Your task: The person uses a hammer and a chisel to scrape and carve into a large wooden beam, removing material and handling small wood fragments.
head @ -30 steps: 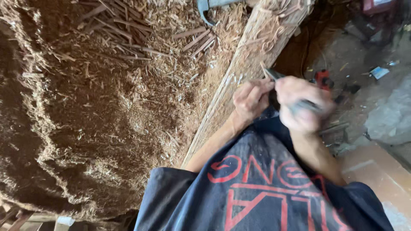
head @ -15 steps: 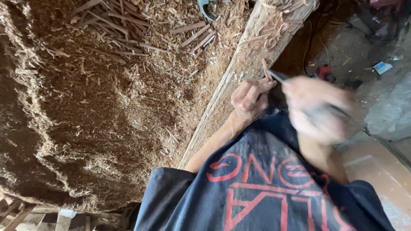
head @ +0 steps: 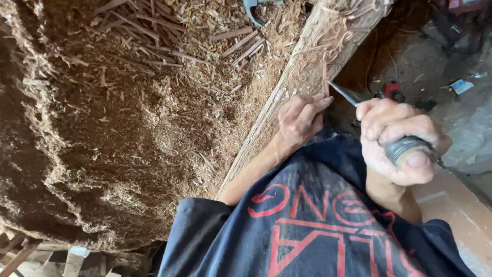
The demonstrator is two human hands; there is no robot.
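Heaps of wood shavings [head: 128, 118] flank the plank [head: 302, 77]; left hand [head: 300, 120] loosely pressing it, right hand [head: 397, 141] fisted around a knife [head: 348, 95].

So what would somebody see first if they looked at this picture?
Probably the right hand on the right, gripping a knife whose blade points up at a long wooden plank running slantwise up the middle. The left hand rests on that plank beside the blade. Next, the big brown heap of wood shavings filling the whole left side, with thin sticks scattered along its top.
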